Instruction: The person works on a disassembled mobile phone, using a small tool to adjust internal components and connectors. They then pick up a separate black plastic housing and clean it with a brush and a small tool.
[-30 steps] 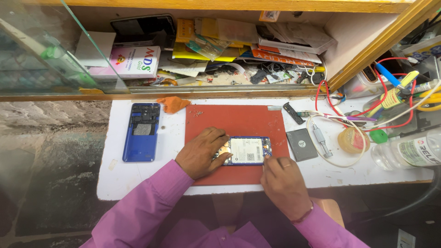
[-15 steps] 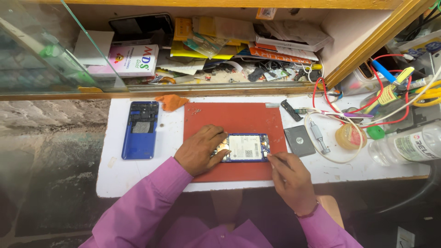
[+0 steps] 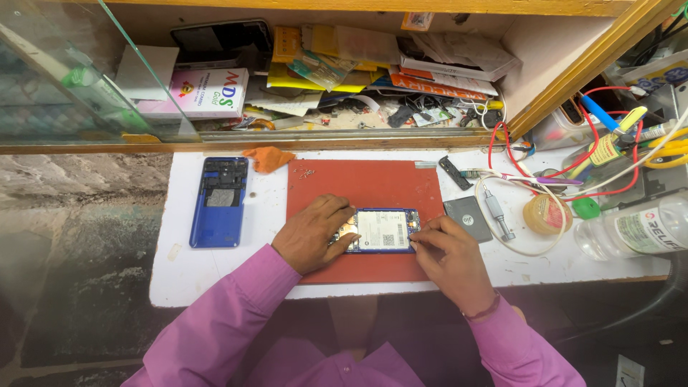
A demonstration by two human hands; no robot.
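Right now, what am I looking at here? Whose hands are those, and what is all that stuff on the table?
The picture comes from a camera worn on a person's head, so you look straight down at that person's own two hands, in purple sleeves. There is no robot.

The left hand rests on one end of an opened phone, holding it down. The right hand touches the other end with its fingertips; if it pinches a small tool, that is too tiny to tell.

The phone lies on a red mat on a white table. To the left lies a blue phone back cover, and near it an orange cloth. To the right are a dark square part, a screwdriver, red wires and a clear bottle. Behind is a shelf full of papers and boxes.
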